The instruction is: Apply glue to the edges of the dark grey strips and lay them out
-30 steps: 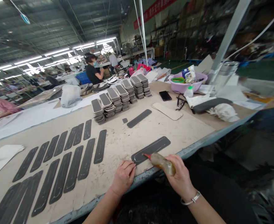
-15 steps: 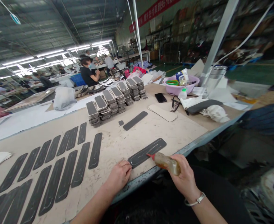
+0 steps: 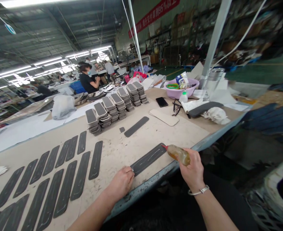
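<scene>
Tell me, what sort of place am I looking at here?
Most likely a factory workshop: tube lights run in long rows overhead, a red banner with white writing hangs at the back, and many similar dark grey strips lie in rows on the worktable.

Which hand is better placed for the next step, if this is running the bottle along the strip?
Probably the right hand: it already holds the bottle, with the red nozzle at one end of the strip. The left hand is at the strip's other end.
</scene>
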The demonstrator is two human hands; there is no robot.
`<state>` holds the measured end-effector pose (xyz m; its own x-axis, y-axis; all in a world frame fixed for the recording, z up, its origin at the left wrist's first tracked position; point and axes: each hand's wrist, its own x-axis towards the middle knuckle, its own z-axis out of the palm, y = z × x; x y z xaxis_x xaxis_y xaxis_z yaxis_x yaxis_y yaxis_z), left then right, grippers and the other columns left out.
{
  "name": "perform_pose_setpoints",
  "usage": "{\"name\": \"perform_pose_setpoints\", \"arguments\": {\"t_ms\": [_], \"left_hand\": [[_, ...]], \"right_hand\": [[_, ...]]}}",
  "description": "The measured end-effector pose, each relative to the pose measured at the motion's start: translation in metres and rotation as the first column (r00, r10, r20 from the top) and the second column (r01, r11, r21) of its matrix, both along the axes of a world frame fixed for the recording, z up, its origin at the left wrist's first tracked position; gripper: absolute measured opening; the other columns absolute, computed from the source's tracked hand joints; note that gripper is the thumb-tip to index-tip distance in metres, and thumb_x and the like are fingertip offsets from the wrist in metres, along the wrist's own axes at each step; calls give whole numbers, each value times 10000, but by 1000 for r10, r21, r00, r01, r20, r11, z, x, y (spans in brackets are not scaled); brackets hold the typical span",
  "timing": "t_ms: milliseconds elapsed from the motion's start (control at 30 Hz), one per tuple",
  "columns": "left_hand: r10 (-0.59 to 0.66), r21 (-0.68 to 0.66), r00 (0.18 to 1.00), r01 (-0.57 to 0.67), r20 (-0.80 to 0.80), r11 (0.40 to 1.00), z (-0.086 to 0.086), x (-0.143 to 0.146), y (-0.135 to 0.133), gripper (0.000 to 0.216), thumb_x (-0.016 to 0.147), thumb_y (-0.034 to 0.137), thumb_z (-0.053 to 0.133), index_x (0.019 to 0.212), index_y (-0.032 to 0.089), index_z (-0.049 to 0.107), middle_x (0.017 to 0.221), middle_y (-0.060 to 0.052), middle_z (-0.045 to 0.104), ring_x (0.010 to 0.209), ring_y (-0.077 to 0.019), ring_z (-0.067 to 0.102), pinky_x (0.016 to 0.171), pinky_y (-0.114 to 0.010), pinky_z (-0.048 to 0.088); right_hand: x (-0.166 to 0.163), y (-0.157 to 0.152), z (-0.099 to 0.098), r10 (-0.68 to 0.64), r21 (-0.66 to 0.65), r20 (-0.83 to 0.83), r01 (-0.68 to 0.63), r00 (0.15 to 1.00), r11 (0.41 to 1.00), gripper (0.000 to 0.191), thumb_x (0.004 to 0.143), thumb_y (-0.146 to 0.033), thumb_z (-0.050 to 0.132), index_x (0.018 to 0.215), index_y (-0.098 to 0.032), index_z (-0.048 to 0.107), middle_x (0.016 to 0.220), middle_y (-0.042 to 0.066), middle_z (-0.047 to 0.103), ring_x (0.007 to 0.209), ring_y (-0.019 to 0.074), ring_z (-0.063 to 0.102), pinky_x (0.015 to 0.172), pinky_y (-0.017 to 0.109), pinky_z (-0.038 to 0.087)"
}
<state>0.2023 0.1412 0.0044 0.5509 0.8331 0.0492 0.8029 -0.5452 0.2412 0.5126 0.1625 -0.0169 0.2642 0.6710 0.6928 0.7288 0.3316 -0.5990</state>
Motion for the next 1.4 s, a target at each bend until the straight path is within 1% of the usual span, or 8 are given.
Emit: {"name": "perform_pose_setpoints", "arguments": {"t_ms": [300, 600, 733, 900, 1100, 1200, 1333, 1400], "left_hand": [[-19, 41, 1000, 19, -13, 999, -4, -1, 0, 214, 881, 102, 439, 727, 165, 573, 780, -53, 572, 757, -176, 543, 715, -294, 474], [21, 70, 999, -18, -47, 997, -4, 3, -4, 162, 836, 90, 477, 733, 163, 579, 782, -55, 581, 779, -188, 545, 744, -302, 479], [14, 76, 999, -10, -49, 997, -3, 3, -4, 156, 832, 92, 478, 724, 161, 567, 780, -56, 576, 775, -184, 538, 747, -301, 477], [8, 78, 1000, -6, -28, 997, -1, 4, -5, 156, 824, 88, 478, 714, 165, 558, 779, -56, 566, 774, -183, 534, 741, -299, 473], [-4, 81, 1000, 7, -27, 997, 0, 3, -3, 167, 827, 83, 472, 707, 168, 550, 756, -48, 557, 753, -181, 528, 721, -294, 469], [-6, 93, 1000, 8, -16, 996, -2, 3, -3, 169, 833, 86, 462, 719, 170, 555, 761, -48, 557, 755, -181, 531, 725, -295, 470], [22, 57, 1000, -21, -15, 998, 4, 6, -6, 149, 790, 75, 487, 723, 162, 588, 758, -52, 579, 757, -176, 554, 732, -281, 473], [98, -20, 995, -98, -31, 995, 19, 6, -4, 134, 732, 70, 527, 712, 161, 622, 747, -46, 609, 751, -169, 574, 729, -260, 470]], "right_hand": [[16, -22, 0, -47, 36, 58, 45, 997, 998, 280, 824, -260, 615, 1087, -197, 544, 971, 78, 576, 885, 215, 579, 770, 351, 517], [6, -35, 0, 86, 24, 47, -87, 995, 996, 314, 820, -368, 637, 1067, -191, 558, 967, 79, 587, 857, 223, 586, 767, 359, 503], [9, -33, -1, 16, 9, -5, -16, 1000, 1000, 403, 806, -456, 637, 1072, -161, 571, 962, 95, 593, 837, 243, 579, 773, 389, 494], [16, -28, -1, -89, 27, 13, 88, 996, 996, 390, 813, -424, 633, 1085, -152, 571, 961, 102, 592, 852, 254, 577, 783, 406, 493], [11, -26, -1, -42, 50, 60, 39, 997, 998, 344, 817, -386, 635, 1080, -174, 565, 958, 87, 599, 868, 236, 581, 792, 381, 502], [5, -30, -2, 42, -29, -57, -44, 997, 999, 362, 802, -436, 640, 1058, -188, 572, 973, 78, 599, 858, 226, 588, 776, 370, 510], [7, -34, -1, -5, -178, -449, -84, 894, 981, 526, 753, -462, 688, 1160, -183, 506, 796, 14, 568, 524, 144, 545, 447, 272, 472], [13, -30, -2, -4, -152, -571, -101, 821, 983, 526, 765, -416, 694, 1192, -203, 472, 695, -19, 516, 409, 118, 474, 340, 245, 394]]}}
